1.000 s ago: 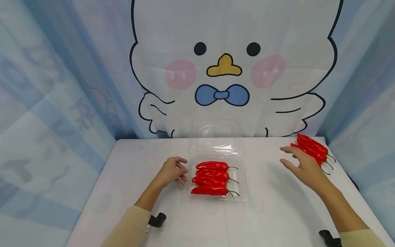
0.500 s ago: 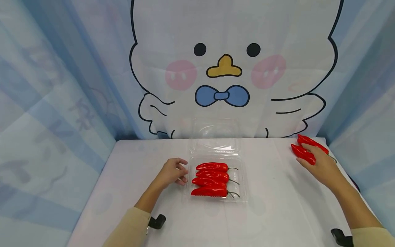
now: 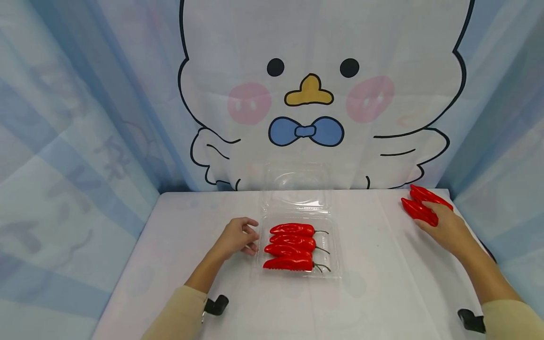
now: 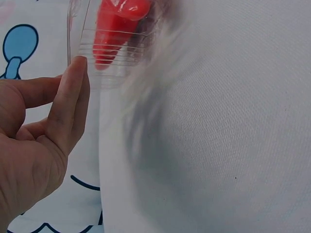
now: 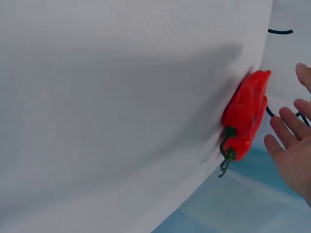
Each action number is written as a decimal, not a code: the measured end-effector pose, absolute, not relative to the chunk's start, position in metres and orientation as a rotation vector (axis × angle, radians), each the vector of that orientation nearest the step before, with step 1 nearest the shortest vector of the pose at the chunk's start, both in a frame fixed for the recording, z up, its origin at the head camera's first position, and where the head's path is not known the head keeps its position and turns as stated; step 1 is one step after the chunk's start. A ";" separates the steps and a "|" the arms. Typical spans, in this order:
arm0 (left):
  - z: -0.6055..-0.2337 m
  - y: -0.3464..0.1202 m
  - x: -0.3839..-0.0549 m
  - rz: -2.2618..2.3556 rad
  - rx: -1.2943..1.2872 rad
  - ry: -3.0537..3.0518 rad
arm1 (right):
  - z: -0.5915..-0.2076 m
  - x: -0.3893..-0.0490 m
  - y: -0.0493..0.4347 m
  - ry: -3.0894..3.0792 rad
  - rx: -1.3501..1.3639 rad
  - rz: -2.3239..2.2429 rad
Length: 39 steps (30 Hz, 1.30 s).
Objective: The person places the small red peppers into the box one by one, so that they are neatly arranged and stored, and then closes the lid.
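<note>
The head view has the right hand (image 3: 446,227) with thumb and fingers either side of a red pepper (image 3: 416,212) at the table's (image 3: 374,293) far right corner; the right wrist view shows fingers spread, so I cannot tell whether it grips. A second pepper (image 3: 430,195) lies close behind; a careless lift could knock it off the edge. The left hand (image 3: 235,236), loosely bent by the clear box (image 3: 336,248), could jostle the four peppers (image 3: 293,243) inside if it pushed.
</note>
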<state>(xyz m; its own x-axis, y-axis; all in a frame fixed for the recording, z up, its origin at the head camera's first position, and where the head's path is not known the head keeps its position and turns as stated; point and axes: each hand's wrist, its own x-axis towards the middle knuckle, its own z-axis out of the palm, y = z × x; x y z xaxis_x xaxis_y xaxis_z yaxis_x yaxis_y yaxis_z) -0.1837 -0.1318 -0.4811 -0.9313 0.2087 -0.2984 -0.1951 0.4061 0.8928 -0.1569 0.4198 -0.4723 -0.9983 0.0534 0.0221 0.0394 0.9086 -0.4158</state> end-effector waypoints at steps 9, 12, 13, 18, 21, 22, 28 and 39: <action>-0.481 -0.132 -0.184 1.525 0.014 2.307 | -0.479 -0.165 0.432 -3.086 -0.110 0.666; -0.481 -0.132 -0.184 1.526 0.015 2.309 | -0.481 -0.167 0.434 -3.087 -0.112 0.652; -0.481 -0.131 -0.184 1.525 0.015 2.309 | -0.482 -0.168 0.435 -3.085 -0.116 0.648; -0.480 -0.130 -0.184 1.516 0.014 2.310 | -0.486 -0.169 0.437 -3.097 -0.136 0.631; -0.480 -0.130 -0.184 1.515 0.016 2.315 | -0.488 -0.170 0.437 -3.106 -0.143 0.625; -0.480 -0.130 -0.184 1.516 0.013 2.316 | -0.489 -0.170 0.437 -3.106 -0.145 0.623; -0.481 -0.131 -0.184 1.519 0.007 2.320 | -0.492 -0.170 0.433 -3.101 -0.160 0.610; -0.482 -0.131 -0.184 1.523 -0.001 2.319 | -0.497 -0.166 0.424 -3.037 -0.190 0.623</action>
